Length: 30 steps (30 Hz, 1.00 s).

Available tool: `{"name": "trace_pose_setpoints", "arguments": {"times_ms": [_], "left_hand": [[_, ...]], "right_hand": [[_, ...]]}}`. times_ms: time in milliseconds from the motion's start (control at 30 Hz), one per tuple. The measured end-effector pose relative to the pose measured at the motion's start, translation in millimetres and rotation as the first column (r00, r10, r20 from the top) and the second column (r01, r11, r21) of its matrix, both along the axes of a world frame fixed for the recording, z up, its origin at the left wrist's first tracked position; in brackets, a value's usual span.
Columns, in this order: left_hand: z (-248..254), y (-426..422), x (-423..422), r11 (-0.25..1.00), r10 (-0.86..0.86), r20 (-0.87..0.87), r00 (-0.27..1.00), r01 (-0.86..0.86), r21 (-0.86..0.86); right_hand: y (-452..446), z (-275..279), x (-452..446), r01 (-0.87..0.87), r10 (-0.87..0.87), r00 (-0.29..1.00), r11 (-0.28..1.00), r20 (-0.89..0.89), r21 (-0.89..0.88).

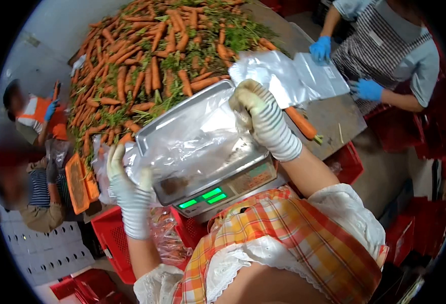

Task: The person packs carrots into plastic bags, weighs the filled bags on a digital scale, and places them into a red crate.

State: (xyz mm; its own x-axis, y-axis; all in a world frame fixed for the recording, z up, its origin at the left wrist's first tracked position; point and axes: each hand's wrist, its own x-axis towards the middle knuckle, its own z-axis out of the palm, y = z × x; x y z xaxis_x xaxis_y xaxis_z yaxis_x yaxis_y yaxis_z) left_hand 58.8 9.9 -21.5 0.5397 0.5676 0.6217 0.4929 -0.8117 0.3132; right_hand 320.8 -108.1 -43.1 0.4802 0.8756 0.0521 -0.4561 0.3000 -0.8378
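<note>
A scale [233, 187] with lit green digits stands before me, its metal tray [149, 130] on top. Over the tray stretches a clear plastic bag [192, 147]. My right hand [258, 114], in a striped white glove, is closed on the bag's edge above the tray's right side. At the tray's left corner my left hand [129, 190], gloved alike, has its fingers apart and appears to hold nothing. Below my right hand, a single carrot [301, 124] lies on the table.
A large heap of carrots [147, 55] with green tops covers the far table. A stack of clear bags [289, 76] lies right, by a co-worker's blue-gloved hand [321, 49]. A red crate [114, 238] with bagged carrots [170, 235] stands below left. Other people work at left.
</note>
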Motion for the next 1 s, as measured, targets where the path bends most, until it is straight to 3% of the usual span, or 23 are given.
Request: {"name": "trace_pose_setpoints", "arguments": {"times_ms": [33, 67, 133, 167, 200, 233, 300, 333, 400, 433, 467, 500, 533, 667, 700, 733, 767, 800, 867, 900, 933, 967, 1000], "left_hand": [[29, -29, 27, 0.99, -0.053, 0.031, 0.998, 0.048, 0.131], [39, -48, 42, 0.985, -0.094, -0.056, 0.994, 0.101, 0.138], [29, -37, 51, 0.988, -0.145, -0.294, 0.945, 0.155, 0.01], [7, -12, 35, 0.991, -0.123, -0.279, 0.952, 0.13, 0.008], [-16, 19, 11, 0.909, -0.156, -0.092, 0.983, 0.107, -0.404], [-29, 38, -2, 0.665, -0.113, 0.101, 0.988, 0.151, -0.732], [-39, 35, -3, 0.627, -0.046, 0.237, 0.97, 0.213, -0.749], [-44, 27, 5, 0.586, 0.026, 0.377, 0.926, 0.291, -0.756], [-14, -4, 26, 0.38, 0.077, 0.321, 0.944, 0.269, -0.885], [-10, 0, 17, 0.412, -0.029, 0.246, 0.969, 0.236, -0.88], [-6, 3, 7, 0.451, -0.132, 0.17, 0.977, 0.212, -0.867], [-11, 20, -17, 0.537, 0.085, -0.017, 0.996, -0.06, -0.841], [-19, 22, -26, 0.543, 0.096, -0.003, 0.995, -0.055, -0.838], [6, 22, -44, 0.777, 0.246, 0.314, 0.917, 0.007, -0.63], [11, 26, -59, 0.322, 0.511, 0.584, 0.631, 0.49, -0.81], [7, 32, -66, 0.135, 0.525, 0.738, 0.424, 0.815, -0.564], [4, 39, -72, -0.049, 0.58, 0.794, 0.182, 0.981, -0.189], [1, 42, -73, -0.049, 0.577, 0.797, 0.178, 0.982, -0.184], [-5, 43, -70, -0.012, 0.613, 0.741, 0.273, 0.941, -0.337], [-1, 41, -67, 0.005, 0.6, 0.699, 0.389, 0.872, -0.489], [-4, 41, -61, 0.0, 0.554, 0.709, 0.436, 0.852, -0.523], [-6, 42, -55, -0.001, 0.505, 0.717, 0.481, 0.83, -0.557], [-4, 44, -49, -0.033, 0.524, 0.661, 0.537, 0.788, -0.614]], "right_hand": [[4, 7, -11, 0.027, -0.024, 0.979, 1.0, 0.203, -0.009], [6, 12, -27, -0.096, 0.094, 0.964, 0.995, 0.247, -0.007], [6, 23, -38, -0.366, 0.334, 0.729, 0.928, 0.597, -0.072], [2, 47, -34, -0.485, 0.441, 0.546, 0.86, 0.713, -0.161], [5, 40, -27, -0.354, 0.186, 0.431, 0.935, 0.883, -0.024], [7, 33, -19, -0.189, -0.091, 0.263, 0.971, 0.961, 0.143], [10, 48, -23, -0.079, -0.093, 0.746, 0.971, 0.659, 0.226], [17, 33, -24, -0.146, -0.08, 0.499, 0.974, 0.863, 0.175], [32, 4, -26, -0.255, -0.19, -0.089, 0.953, 0.978, 0.162], [45, 7, -21, -0.279, 0.212, -0.153, 0.928, 0.965, -0.249], [57, 11, -17, -0.271, 0.574, -0.224, 0.74, 0.788, -0.616], [64, 15, -15, -0.258, 0.717, -0.262, 0.593, 0.646, -0.763], [72, 19, -13, -0.222, 0.824, -0.307, 0.425, 0.477, -0.878], [84, 8, -24, -0.111, 0.673, -0.645, 0.387, 0.363, -0.915], [87, 2, -19, -0.313, 0.6, -0.611, 0.416, 0.516, -0.854], [100, 2, -13, -0.539, 0.665, -0.496, 0.269, 0.559, -0.798], [118, 5, -7, -0.735, 0.738, -0.377, 0.13, 0.56, -0.665], [144, -5, 1, -0.795, 0.893, -0.166, 0.13, 0.418, -0.593], [207, -12, 13, -0.758, 0.879, 0.278, 0.449, 0.388, -0.473], [242, -7, 13, -0.604, 0.7, 0.477, 0.7, 0.531, -0.381], [277, -17, 15, -0.33, 0.563, 0.085, 0.795, 0.822, -0.51], [312, -37, 16, -0.03, 0.403, -0.394, 0.892, 0.826, -0.45], [346, -67, 19, -0.036, 0.267, -0.57, 0.937, 0.777, -0.349]]}}
